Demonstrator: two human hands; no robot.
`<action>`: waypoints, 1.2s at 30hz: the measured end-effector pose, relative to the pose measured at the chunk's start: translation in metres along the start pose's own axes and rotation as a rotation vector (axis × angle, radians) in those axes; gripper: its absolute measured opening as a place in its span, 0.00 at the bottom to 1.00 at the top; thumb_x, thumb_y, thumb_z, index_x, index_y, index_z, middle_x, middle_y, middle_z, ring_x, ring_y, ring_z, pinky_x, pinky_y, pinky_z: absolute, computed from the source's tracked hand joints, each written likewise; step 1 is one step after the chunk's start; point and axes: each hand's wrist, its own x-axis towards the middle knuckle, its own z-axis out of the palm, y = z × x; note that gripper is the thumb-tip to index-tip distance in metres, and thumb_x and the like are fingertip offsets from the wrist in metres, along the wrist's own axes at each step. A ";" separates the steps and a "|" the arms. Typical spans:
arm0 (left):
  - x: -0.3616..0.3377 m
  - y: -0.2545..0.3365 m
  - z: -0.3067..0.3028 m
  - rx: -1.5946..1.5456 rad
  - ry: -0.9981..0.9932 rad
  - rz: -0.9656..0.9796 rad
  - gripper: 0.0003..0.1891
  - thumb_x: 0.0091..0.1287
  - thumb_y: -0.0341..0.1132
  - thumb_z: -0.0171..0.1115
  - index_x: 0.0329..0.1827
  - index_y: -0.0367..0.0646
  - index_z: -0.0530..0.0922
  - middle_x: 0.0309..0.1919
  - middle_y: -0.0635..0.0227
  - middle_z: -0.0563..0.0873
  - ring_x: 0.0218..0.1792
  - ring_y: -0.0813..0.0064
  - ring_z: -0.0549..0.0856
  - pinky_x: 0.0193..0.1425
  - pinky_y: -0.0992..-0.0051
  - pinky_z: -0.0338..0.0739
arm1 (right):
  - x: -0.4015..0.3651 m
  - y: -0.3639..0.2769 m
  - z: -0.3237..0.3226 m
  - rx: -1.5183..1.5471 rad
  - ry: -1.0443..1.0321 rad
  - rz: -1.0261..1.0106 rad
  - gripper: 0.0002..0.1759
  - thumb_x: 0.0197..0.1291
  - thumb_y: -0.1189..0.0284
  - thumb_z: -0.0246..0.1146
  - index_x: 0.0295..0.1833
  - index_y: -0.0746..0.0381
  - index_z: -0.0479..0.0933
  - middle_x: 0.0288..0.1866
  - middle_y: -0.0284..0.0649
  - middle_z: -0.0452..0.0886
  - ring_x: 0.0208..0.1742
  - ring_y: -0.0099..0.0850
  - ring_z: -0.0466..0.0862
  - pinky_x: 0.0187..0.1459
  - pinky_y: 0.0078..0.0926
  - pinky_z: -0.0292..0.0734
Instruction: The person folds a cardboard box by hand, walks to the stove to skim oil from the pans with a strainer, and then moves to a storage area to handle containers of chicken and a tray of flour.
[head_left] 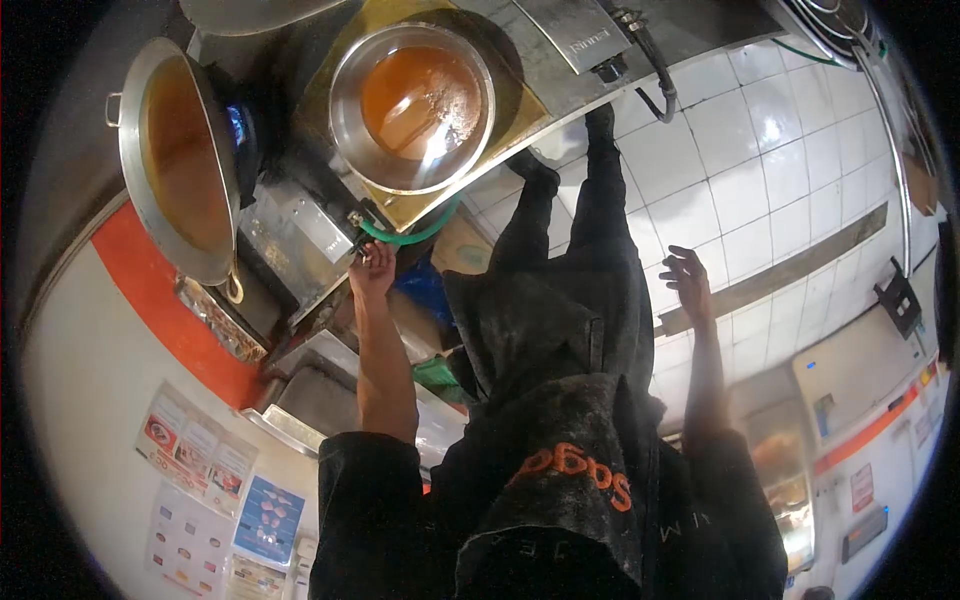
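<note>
My left hand point(374, 268) is at the front edge of the stove, its fingers closed on a small dark gas knob point(362, 243) beside a green hose point(412, 236). To the left, a large wok point(222, 235) of brown liquid sits over a burner point(240, 130) with a blue flame showing. A round metal bowl point(345, 150) holding orange-brown liquid rests on the counter beyond the hand. My right hand point(688, 280) hangs in the air over the tiled floor, fingers loosely apart, with nothing in it.
A metal box-shaped burner unit point(575, 35) with a black hose point(655, 70) lies at the top. Below the counter are a blue bag point(425, 290) and cardboard. White floor tiles point(700, 130) and a long floor drain strip point(780, 265) extend to the right. Posters point(270, 520) hang lower left.
</note>
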 end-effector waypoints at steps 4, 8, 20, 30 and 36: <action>-0.007 0.001 0.002 -0.016 -0.027 -0.050 0.25 0.76 0.49 0.40 0.35 0.36 0.75 0.30 0.62 0.85 0.41 0.62 0.86 0.62 0.57 0.75 | -0.002 0.004 0.004 -0.011 -0.008 0.004 0.23 0.70 0.59 0.57 0.63 0.62 0.71 0.45 0.44 0.82 0.39 0.30 0.85 0.38 0.27 0.78; -0.016 -0.004 0.010 0.025 -0.028 -0.004 0.19 0.76 0.46 0.42 0.36 0.39 0.73 0.29 0.66 0.83 0.40 0.64 0.85 0.58 0.55 0.77 | -0.007 0.017 0.004 0.008 -0.002 0.039 0.23 0.70 0.59 0.56 0.63 0.63 0.71 0.45 0.44 0.82 0.40 0.30 0.85 0.39 0.27 0.78; -0.002 0.008 0.007 -0.030 0.084 -0.093 0.11 0.65 0.39 0.58 0.30 0.39 0.76 0.25 0.65 0.84 0.37 0.64 0.86 0.58 0.57 0.77 | -0.024 0.025 0.006 0.101 0.037 0.079 0.23 0.69 0.60 0.57 0.63 0.64 0.71 0.45 0.43 0.82 0.40 0.31 0.84 0.39 0.27 0.77; -0.003 0.011 0.009 -0.083 0.111 -0.163 0.20 0.71 0.45 0.44 0.28 0.41 0.75 0.23 0.65 0.83 0.36 0.64 0.85 0.60 0.54 0.75 | -0.034 0.010 0.001 0.051 0.052 0.028 0.24 0.70 0.60 0.56 0.64 0.64 0.70 0.46 0.44 0.82 0.39 0.32 0.84 0.39 0.27 0.78; -0.015 0.008 0.016 -0.081 0.065 -0.176 0.23 0.74 0.48 0.39 0.28 0.42 0.73 0.23 0.66 0.82 0.35 0.63 0.84 0.58 0.54 0.76 | -0.040 0.002 -0.003 0.023 0.066 0.010 0.25 0.69 0.60 0.57 0.64 0.65 0.69 0.46 0.46 0.82 0.40 0.33 0.85 0.40 0.30 0.78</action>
